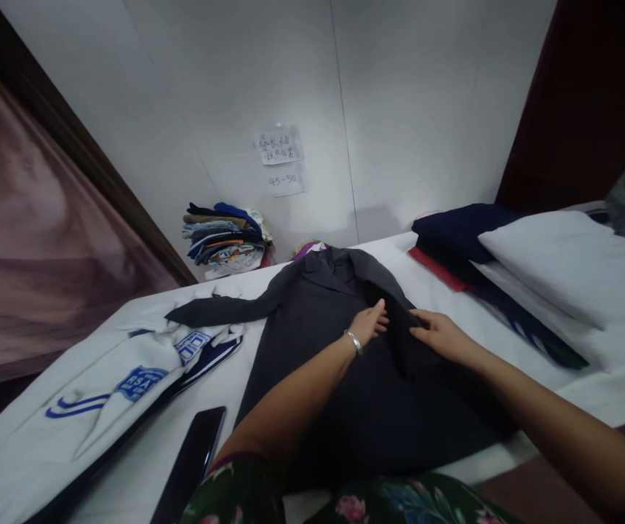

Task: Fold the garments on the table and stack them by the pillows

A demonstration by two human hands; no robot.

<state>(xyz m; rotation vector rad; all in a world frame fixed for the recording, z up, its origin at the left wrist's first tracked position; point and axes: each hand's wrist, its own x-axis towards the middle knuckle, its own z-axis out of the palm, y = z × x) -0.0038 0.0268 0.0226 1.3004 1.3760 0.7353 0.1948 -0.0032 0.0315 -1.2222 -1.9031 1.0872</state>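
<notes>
Jacket (pixel 301 327): 1, dark, laid out mid-cloth, right beneath both hands.
Hands: 2, L hand (pixel 369 324) & R hand (pixel 446 336), both at the jacket's R half.
R grip: narrow, thumb & fingers pinching a folded-up edge of jacket fabric.
L grip: wide, fingers loose & spread just beside that same fold; can't tell if fingertips touch.
Sleeve (pixel 225 311): 1 clearly seen, stretched out L, cuff end over the white garment; other one hard to make out.
White garment (pixel 94 407): 1, w/ blue lettering + stripes, far L.
Phone (pixel 192 458): 1, dark, between white garment & jacket.
Bracelet (pixel 352 340): 1, silvery, L wrist.
Piles: 2 – back pile (pixel 225 244) by the wall, R pile (pixel 454 225) w/ navy, red & white pcs; no exact pc count poss.
Wall notes (pixel 281 145): 2, handwritten, lower reads "45-50".
White cloth (pixel 492 338): 1, under the jacket.
</notes>
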